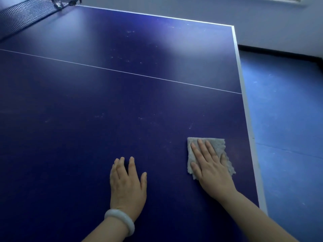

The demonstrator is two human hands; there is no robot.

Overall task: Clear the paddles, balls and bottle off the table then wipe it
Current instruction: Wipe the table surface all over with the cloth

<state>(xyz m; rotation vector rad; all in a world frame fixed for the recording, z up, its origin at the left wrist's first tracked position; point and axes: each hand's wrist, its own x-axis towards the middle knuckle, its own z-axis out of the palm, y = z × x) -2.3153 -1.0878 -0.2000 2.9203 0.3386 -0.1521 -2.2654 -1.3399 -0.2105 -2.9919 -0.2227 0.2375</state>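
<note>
A dark blue table-tennis table (122, 102) fills most of the view, with a thin white centre line and pale dusty specks on it. My right hand (210, 165) lies flat with straight fingers on a grey folded cloth (218, 145), pressing it to the table near the right edge. My left hand (127, 182), with a white bangle on the wrist, rests flat on the bare surface to the left of the cloth. No paddles, balls or bottle are in view.
The black net (26, 13) runs across the far left corner. The table's white right edge (248, 119) borders a blue floor (288, 128). A pale wall (262, 18) with a dark skirting stands behind.
</note>
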